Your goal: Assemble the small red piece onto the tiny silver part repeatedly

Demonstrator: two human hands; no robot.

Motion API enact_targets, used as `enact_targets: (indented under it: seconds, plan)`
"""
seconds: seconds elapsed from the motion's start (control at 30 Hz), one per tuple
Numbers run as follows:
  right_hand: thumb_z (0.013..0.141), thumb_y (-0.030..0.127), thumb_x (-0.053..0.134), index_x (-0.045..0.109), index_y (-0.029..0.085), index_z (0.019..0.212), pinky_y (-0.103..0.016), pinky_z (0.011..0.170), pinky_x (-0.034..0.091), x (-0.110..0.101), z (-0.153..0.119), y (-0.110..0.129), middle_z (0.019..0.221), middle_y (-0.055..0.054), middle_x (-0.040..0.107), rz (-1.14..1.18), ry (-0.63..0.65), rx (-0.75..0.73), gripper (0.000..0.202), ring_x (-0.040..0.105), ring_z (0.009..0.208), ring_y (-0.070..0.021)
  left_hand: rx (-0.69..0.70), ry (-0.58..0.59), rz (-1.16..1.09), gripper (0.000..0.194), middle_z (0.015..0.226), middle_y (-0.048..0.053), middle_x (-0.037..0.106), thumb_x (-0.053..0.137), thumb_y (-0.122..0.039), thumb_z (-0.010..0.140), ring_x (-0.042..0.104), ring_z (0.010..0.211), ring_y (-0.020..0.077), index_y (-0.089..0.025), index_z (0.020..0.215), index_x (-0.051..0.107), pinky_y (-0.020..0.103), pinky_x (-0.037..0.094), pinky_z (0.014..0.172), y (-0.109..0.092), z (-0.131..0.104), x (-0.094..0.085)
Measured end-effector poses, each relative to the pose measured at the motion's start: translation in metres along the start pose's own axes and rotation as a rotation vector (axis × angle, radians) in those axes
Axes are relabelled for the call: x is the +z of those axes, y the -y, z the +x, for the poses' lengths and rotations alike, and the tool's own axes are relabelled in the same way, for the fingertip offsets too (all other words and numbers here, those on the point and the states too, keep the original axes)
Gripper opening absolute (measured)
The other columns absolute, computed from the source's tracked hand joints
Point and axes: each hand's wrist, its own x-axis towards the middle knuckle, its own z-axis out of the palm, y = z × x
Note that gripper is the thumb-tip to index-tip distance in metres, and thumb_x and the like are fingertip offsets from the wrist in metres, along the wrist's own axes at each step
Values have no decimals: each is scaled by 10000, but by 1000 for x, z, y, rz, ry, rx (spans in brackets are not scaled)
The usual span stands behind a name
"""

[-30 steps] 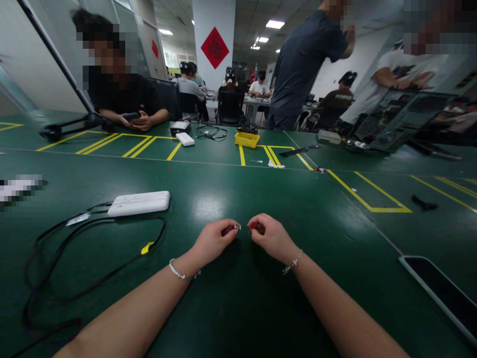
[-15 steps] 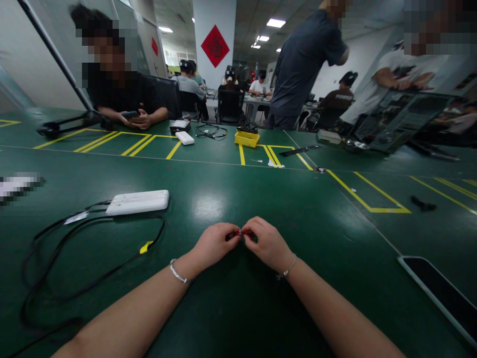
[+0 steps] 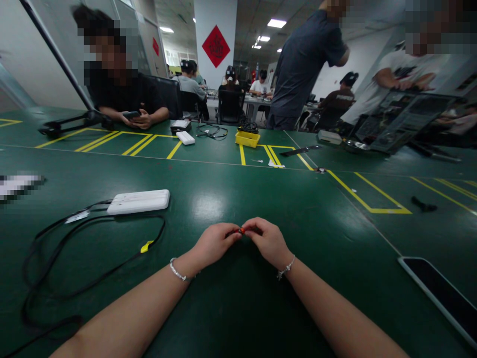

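Observation:
A small red and dark object [image 3: 242,230] is pinched between the fingertips of both hands, just above the green table [image 3: 238,189]. My left hand [image 3: 215,243] grips it from the left, thumb and fingers pressed together. From the right, my right hand [image 3: 269,242] holds its other side in a pinch. The fingertips nearly meet and hide most of the object, so its shape cannot be made out.
On the left lies a white power bank [image 3: 138,202] with a looped black cable [image 3: 59,246]. A phone [image 3: 441,298] rests at the right edge. Farther back are a yellow tray [image 3: 247,139] and a white box [image 3: 185,138]. A person [image 3: 126,94] sits across the table.
The fingers of my right hand have shifted slightly around the small object, and a brighter orange-red part of it now shows. Both hands stay in nearly the same place.

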Motion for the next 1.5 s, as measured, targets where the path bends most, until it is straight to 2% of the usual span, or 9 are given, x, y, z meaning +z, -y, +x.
enact_targets:
  seconds: [0.17,0.6,0.8,1.0,1.2,1.37,1.5]
  plan:
    - [699,156,535,600,182,756,-263,688,459,5,0,-1,753,-7,605,93,-48,86,91,569,716,-121,-31,-1,-11,210,778,3,624,412,-288,808,555,706,147,-208,862,599,229,387,610,0,0,0]
    - [700,173,546,592,176,749,-263,669,469,6,0,1,744,-8,597,125,-35,70,67,570,692,-118,-32,0,4,194,763,3,623,422,-279,803,554,705,149,-205,836,598,231,385,603,-1,0,-1]
    - [709,175,535,599,189,765,-272,679,475,5,-2,1,754,-10,610,52,-49,3,87,575,704,-123,-60,-18,-44,199,751,-2,628,434,-282,791,555,684,143,-210,841,612,228,387,593,0,0,0]
    - [724,101,457,580,195,881,-276,741,464,3,-5,7,858,-22,608,-19,-44,-86,220,565,806,-128,-112,-60,-116,213,766,-9,644,440,-278,784,563,679,135,-215,882,618,225,394,613,3,1,0]
    - [701,81,459,518,210,1010,-292,759,461,11,-8,5,973,-39,567,-63,-34,-130,339,529,901,-149,-144,-106,-142,199,740,-17,639,447,-275,773,556,658,131,-211,862,613,231,392,605,5,2,1]
    - [671,103,514,464,233,1078,-342,791,446,18,-7,7,1009,-53,527,-134,-31,-207,430,497,940,-180,-195,-112,-212,184,750,-8,643,467,-266,753,566,675,136,-198,849,609,235,404,610,7,4,2]
    - [690,152,532,443,232,1098,-367,838,421,21,-7,6,1008,-61,512,-232,-88,-236,425,482,952,-196,-185,-82,-260,176,729,-5,642,496,-303,737,564,650,132,-182,794,610,235,413,605,8,5,3]
